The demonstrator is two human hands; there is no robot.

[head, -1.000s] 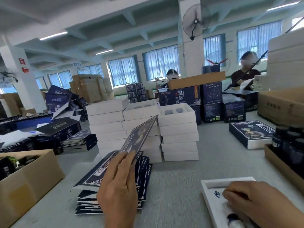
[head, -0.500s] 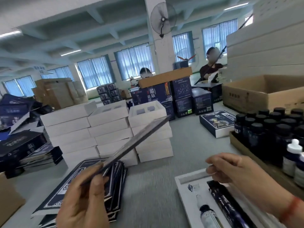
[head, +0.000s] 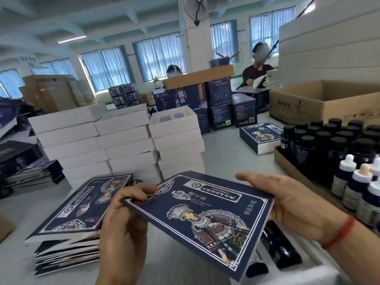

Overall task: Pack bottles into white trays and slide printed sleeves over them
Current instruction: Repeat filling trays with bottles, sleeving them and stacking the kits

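Navy printed sleeve, flattened, long axis left-to-right, gripped at its ends by both hands.

Bright, even daylight from curtained windows along far wall, bluish cast through fabric. Ceiling tube light lit, weak beside daylight. Shadows soft, faint under near hands. Wide-angle bending strong at edges: white box stack at right leans inward. Left edge and lower corners smeared, soft. Far people's faces blurred. Printed sleeve fairly sharp.
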